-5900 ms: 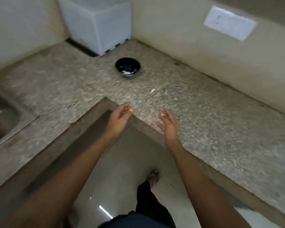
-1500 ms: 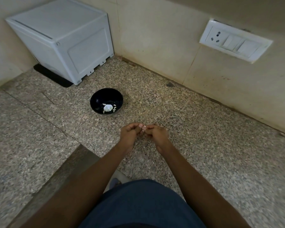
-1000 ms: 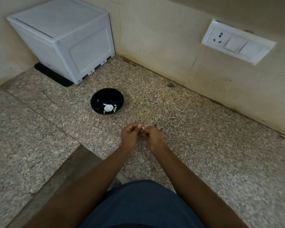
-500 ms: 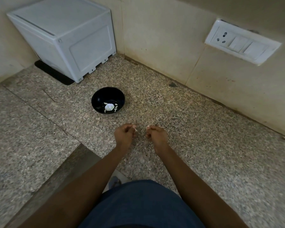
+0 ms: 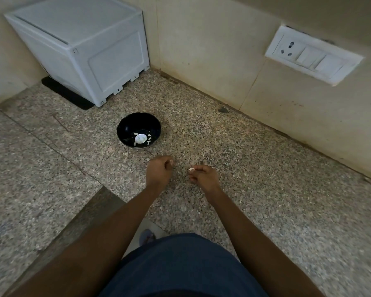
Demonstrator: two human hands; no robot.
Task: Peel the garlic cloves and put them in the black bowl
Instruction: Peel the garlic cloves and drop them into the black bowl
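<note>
The black bowl (image 5: 138, 130) stands on the speckled granite counter (image 5: 266, 189), holding a white garlic piece (image 5: 140, 138) and several small pale bits around it. My right hand (image 5: 204, 176) hovers over the counter a little right of the bowl and pinches a small white garlic clove (image 5: 191, 169) at its fingertips. My left hand (image 5: 160, 171) is beside it, fingers curled; a pale scrap shows at its fingertips, too small to tell what it is. The hands are a short gap apart.
A white plastic box (image 5: 79, 46) sits on a black mat in the corner behind the bowl. A switch and socket plate (image 5: 313, 54) is on the right wall. The counter's inner corner edge (image 5: 103, 189) lies below my left forearm.
My hands, first open at the counter corner, then joined together over a clove, have pulled apart. The right hand keeps the clove; the left has drifted left toward the bowl.
</note>
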